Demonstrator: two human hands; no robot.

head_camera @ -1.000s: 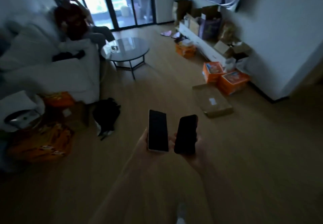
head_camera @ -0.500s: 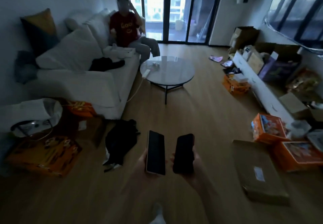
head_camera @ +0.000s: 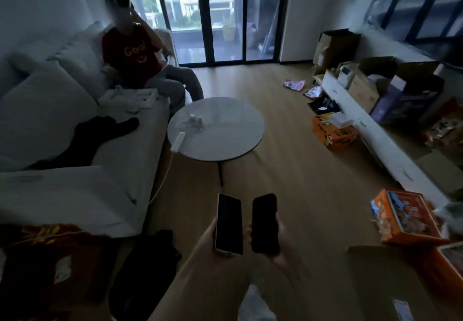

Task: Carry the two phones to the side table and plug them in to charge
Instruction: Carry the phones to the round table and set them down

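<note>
My left hand (head_camera: 204, 241) holds a light-edged phone (head_camera: 229, 224), dark screen up. Beside it my right hand (head_camera: 283, 243) holds a black phone (head_camera: 264, 223), also screen up. Both phones are level in front of me above the wooden floor. Ahead stands a round grey side table (head_camera: 225, 140) on thin dark legs. On its left edge lies a white power strip (head_camera: 178, 141), its cable hanging down toward the sofa. Small white chargers with cables (head_camera: 194, 121) rest on the tabletop.
A white sofa (head_camera: 82, 190) runs along the left, with a seated person (head_camera: 140, 65) at its far end. A dark bag (head_camera: 147, 268) and an orange box (head_camera: 47, 253) lie at lower left. Orange boxes (head_camera: 406, 218) and cardboard boxes (head_camera: 365, 82) line a low white unit on the right.
The view has swung left and moved forward, so the round table is closer and centred. Both hands still hold the phones the same way.
</note>
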